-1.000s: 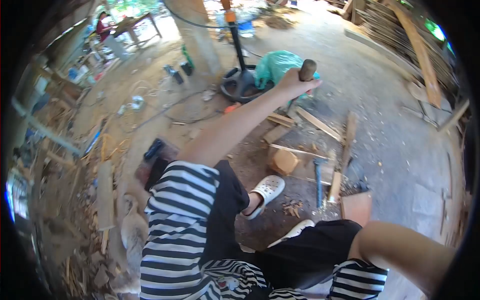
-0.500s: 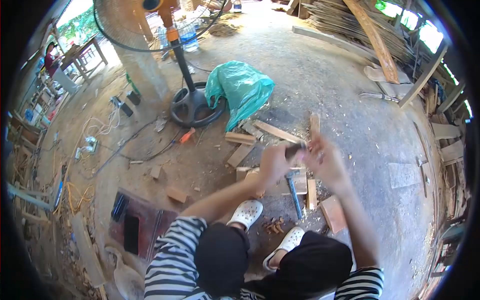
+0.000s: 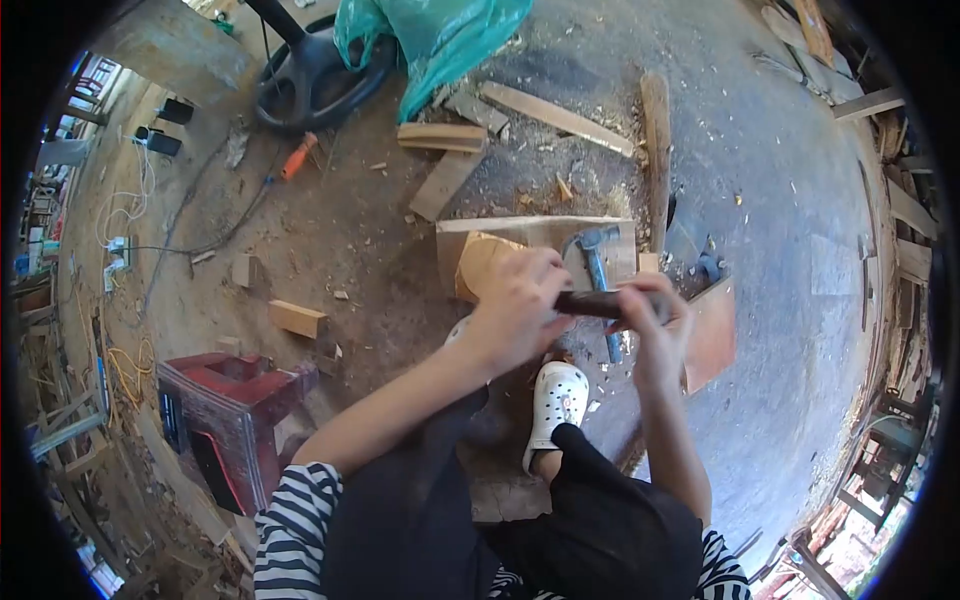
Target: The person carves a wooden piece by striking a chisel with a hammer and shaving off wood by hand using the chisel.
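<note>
Between my two hands is a dark, bar-like piece (image 3: 588,304), held roughly level; its exact kind is unclear. My left hand (image 3: 522,300) is closed round its left end. On its right end, the fingers of my right hand (image 3: 655,312) are curled round it. Below and behind them lies a hammer (image 3: 598,282) with a blue handle, its head on a wooden board (image 3: 618,262). A pale wood block (image 3: 482,264) rests against that board, just beyond my left hand. A reddish-brown flat piece (image 3: 710,335) lies right of my right hand.
Several offcuts (image 3: 445,182) and a long wooden stick (image 3: 655,150) lie ahead among shavings. A green plastic bag (image 3: 445,40) touches the black fan base (image 3: 325,85). Leftward are an orange-handled tool (image 3: 298,157), cables, a small block (image 3: 298,318) and a red wooden stool (image 3: 235,410).
The view has tilted downward, so the floor pieces appear higher and larger. My hands have drawn apart along the dark piece, which now shows lengthwise between them.
</note>
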### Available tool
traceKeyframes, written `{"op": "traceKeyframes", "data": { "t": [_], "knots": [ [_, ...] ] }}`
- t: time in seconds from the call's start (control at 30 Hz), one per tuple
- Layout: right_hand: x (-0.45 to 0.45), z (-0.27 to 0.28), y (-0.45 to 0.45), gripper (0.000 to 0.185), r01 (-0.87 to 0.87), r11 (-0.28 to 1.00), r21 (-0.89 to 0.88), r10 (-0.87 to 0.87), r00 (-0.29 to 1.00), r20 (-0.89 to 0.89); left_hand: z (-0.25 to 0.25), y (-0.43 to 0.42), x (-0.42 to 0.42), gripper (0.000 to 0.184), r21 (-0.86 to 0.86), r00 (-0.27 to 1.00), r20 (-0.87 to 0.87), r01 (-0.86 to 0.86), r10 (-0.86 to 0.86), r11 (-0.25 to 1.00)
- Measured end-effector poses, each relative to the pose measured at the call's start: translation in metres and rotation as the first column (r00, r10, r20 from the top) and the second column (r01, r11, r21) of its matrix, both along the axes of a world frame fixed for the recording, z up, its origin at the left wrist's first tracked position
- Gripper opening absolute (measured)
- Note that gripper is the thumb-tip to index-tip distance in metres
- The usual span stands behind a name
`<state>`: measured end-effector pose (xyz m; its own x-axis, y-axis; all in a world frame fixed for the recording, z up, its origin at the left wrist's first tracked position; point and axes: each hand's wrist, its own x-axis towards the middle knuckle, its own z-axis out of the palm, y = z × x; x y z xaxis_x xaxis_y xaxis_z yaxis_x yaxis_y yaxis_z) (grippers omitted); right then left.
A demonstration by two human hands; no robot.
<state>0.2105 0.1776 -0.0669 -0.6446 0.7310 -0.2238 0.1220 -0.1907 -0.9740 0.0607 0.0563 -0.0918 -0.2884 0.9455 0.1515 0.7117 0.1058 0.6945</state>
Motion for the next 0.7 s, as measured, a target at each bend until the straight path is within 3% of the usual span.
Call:
{"op": "traceKeyframes", "data": {
  "t": [0.07,0.1,0.17,0.2,0.3,0.43,0.47,0.5,0.53,0.57,0.6,0.7],
  "knots": [
    [0.015,-0.003,0.018,0.011,0.296,0.955,-0.037,-0.297,0.954,-0.049,-0.027,-0.011,-0.011,0.061,-0.023,0.99,-0.049,-0.131,0.13,0.991],
    [0.019,-0.001,0.02,0.011,0.302,0.952,-0.05,-0.304,0.952,-0.037,-0.041,-0.019,-0.014,0.061,-0.039,0.991,-0.045,-0.124,0.123,0.991],
    [0.025,0.0,0.023,0.012,0.372,0.928,0.014,-0.37,0.927,-0.065,-0.068,-0.032,-0.018,0.088,-0.135,0.936,-0.118,-0.346,0.331,0.929],
    [0.026,-0.007,0.021,0.012,0.383,0.924,0.002,-0.382,0.922,-0.058,-0.081,-0.037,-0.015,0.088,-0.149,0.94,-0.121,-0.334,0.318,0.931],
    [0.016,-0.029,0.011,0.015,0.349,0.937,-0.035,-0.35,0.937,-0.025,-0.106,-0.043,-0.007,0.118,-0.307,0.919,-0.205,-0.388,0.338,0.869],
    [0.002,-0.065,0.011,0.016,0.227,0.974,0.011,-0.227,0.973,-0.031,-0.112,-0.034,-0.004,0.117,-0.334,0.903,-0.207,-0.427,0.377,0.84],
    [-0.002,-0.078,0.019,0.015,0.08,0.909,0.409,-0.087,0.996,-0.001,-0.11,-0.032,-0.004,0.116,-0.297,0.885,-0.276,-0.45,0.375,0.842],
    [-0.006,-0.083,0.024,0.014,-0.084,0.676,0.732,0.033,0.996,0.084,-0.108,-0.029,-0.005,0.115,-0.257,0.862,-0.342,-0.469,0.374,0.845],
    [-0.007,-0.086,0.025,0.014,-0.085,0.678,0.73,0.031,0.996,0.086,-0.107,-0.026,-0.006,0.115,-0.26,0.864,-0.341,-0.466,0.372,0.845],
    [-0.01,-0.087,0.025,0.013,-0.043,0.877,0.479,0.006,0.997,0.079,-0.106,-0.024,-0.007,0.115,-0.267,0.865,-0.354,-0.458,0.355,0.848],
    [-0.013,-0.087,0.023,0.012,0.005,0.984,0.177,-0.02,0.996,0.081,-0.104,-0.023,-0.008,0.114,-0.276,0.866,-0.368,-0.451,0.34,0.849],
    [-0.019,-0.059,0.02,0.015,0.142,0.99,0.028,-0.141,0.989,-0.033,-0.097,-0.021,-0.012,0.114,-0.348,0.867,-0.361,-0.466,0.343,0.813]
  ]
}}
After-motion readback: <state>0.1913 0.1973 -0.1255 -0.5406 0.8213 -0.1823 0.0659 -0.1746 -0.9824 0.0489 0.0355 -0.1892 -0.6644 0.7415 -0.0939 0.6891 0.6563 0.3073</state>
